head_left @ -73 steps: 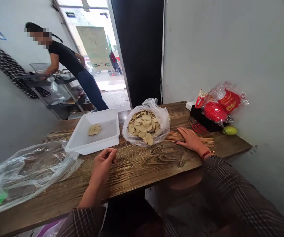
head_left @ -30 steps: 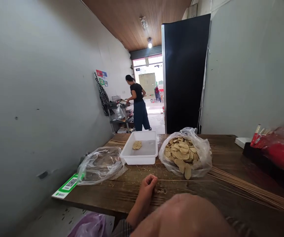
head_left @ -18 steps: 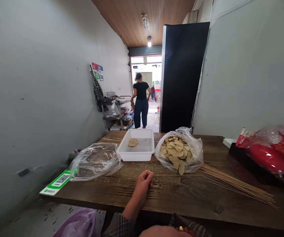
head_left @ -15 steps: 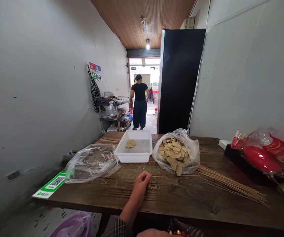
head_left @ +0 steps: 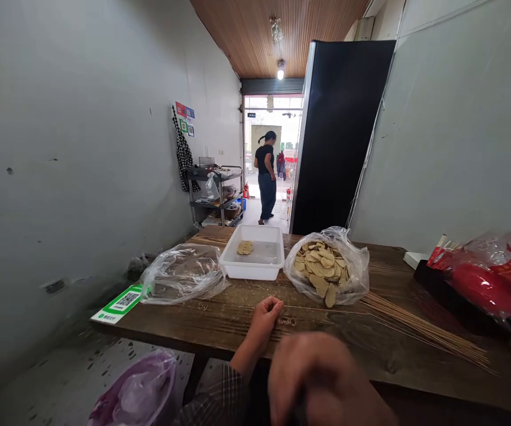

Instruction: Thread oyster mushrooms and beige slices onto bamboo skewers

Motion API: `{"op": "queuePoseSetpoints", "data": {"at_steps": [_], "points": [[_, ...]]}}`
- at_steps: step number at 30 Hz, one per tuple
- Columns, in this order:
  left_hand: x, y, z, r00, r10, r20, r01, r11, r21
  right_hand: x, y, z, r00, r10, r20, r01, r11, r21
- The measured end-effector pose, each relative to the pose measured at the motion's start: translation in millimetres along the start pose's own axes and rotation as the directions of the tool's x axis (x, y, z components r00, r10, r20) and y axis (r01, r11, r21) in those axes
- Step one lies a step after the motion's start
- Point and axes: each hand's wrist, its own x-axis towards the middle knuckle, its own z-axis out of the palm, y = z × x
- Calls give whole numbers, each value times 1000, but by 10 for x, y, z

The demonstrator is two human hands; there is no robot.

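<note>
My left hand [head_left: 265, 319] rests over the wooden table [head_left: 184, 322], its fingers pinched on the end of a thin stick [head_left: 313, 309] that points right. Large and blurred, my right hand [head_left: 322, 376] is close to the camera at the bottom; what its curled fingers hold, if anything, cannot be made out. Beyond my left hand stands a white tray [head_left: 251, 272] with a few tan slices [head_left: 245, 248] in it. To its right, an open plastic bag [head_left: 359, 272] is full of tan slices [head_left: 322, 263]. A bundle of thin sticks [head_left: 428, 331] lies at the right.
A crumpled clear bag [head_left: 184, 275] and a green code card [head_left: 120, 303] are at the left. Red packages [head_left: 486, 284] sit at the right. On the floor is a purple bin [head_left: 167, 396]. A person [head_left: 267, 174] stands near the doorway, beyond a shelf cart [head_left: 215, 204].
My right hand has risen from the bottom edge into view. The person at the back has turned sideways and moved farther off. The view has shifted slightly.
</note>
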Motion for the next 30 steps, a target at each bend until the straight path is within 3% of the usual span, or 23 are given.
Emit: {"op": "queuePoseSetpoints", "data": {"at_steps": [2, 4, 6, 9, 12, 18, 25, 27, 30], "points": [[-23, 10, 0, 999, 25, 26, -25, 1000, -5, 80, 185, -108, 961, 100, -258, -165, 956, -243], [-41, 12, -2, 997, 51, 52, -51, 999, 11, 60, 444, -165, 924, 82, -374, -285, 799, -529], [-53, 4, -7, 996, 57, 73, -61, 996, 62, -46, 731, -177, 933, 57, -356, -310, 631, -711], [-60, -16, -12, 995, 67, 79, -77, 988, 134, -243, 1084, -163, 933, 122, -337, -350, 512, -784], [-65, -24, -11, 993, 78, 89, -93, 980, 173, -355, 1251, -169, 917, 197, -347, -399, 479, -782], [-97, 2, 4, 995, 40, 95, -58, 979, 194, -396, 1280, -276, 914, 217, -344, -406, 437, -803], [-96, -41, -12, 994, 28, 103, -48, 979, 200, -534, 1563, -285, 876, 400, -270, -469, 573, -672], [-85, -51, -4, 996, 22, 86, -36, 987, 158, -597, 1637, -351, 847, 444, -293, -516, 555, -653], [-142, 17, -7, 997, 15, 82, -19, 998, 55, -721, 1725, -516, 765, 509, -395, -625, 438, -647]]}}
